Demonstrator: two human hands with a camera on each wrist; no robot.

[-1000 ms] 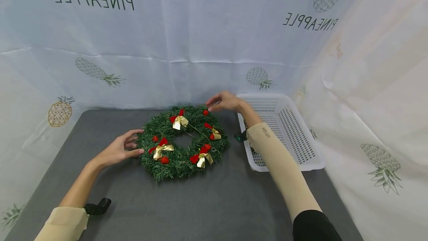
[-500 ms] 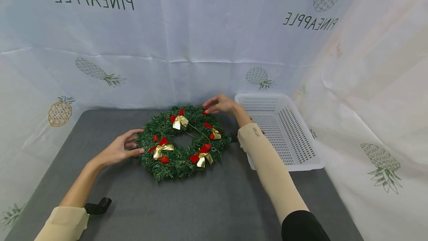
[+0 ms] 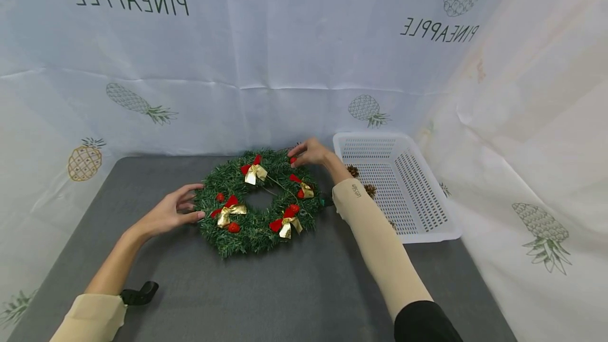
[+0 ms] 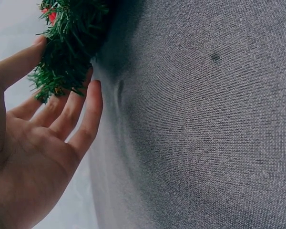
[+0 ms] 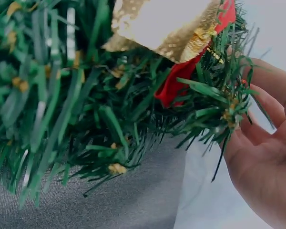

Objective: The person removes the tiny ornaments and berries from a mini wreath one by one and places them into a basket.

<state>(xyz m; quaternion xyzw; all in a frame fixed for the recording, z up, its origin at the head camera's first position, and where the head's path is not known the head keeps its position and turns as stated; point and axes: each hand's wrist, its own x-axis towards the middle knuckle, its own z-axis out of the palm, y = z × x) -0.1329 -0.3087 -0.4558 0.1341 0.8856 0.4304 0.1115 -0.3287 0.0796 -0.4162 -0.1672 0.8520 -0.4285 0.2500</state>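
A green Christmas wreath (image 3: 258, 241) lies on the dark grey table, dressed with red-and-gold bows and red balls; a thin wire crosses its middle. My left hand (image 3: 168, 212) holds its left edge, thumb above and fingers beneath, as the left wrist view confirms. At the upper right rim is my right hand (image 3: 313, 153), its thumb and fingers curled about the edge. Between those fingertips shows a red ball (image 3: 293, 160). In the right wrist view, green fronds and a gold bow (image 5: 167, 28) partly hide the fingertips.
A white perforated basket (image 3: 451, 234) stands right of the wreath, partly covered by my right forearm. Several pine cones (image 3: 370, 190) sit along its left side. Behind the table (image 3: 247, 300) hangs a pale cloth (image 3: 285, 41) printed with pineapples.
My right hand has shifted slightly left and down onto the wreath's upper right rim; its forearm swung left, baring pine cones in the basket. My left hand and the wreath stay put.
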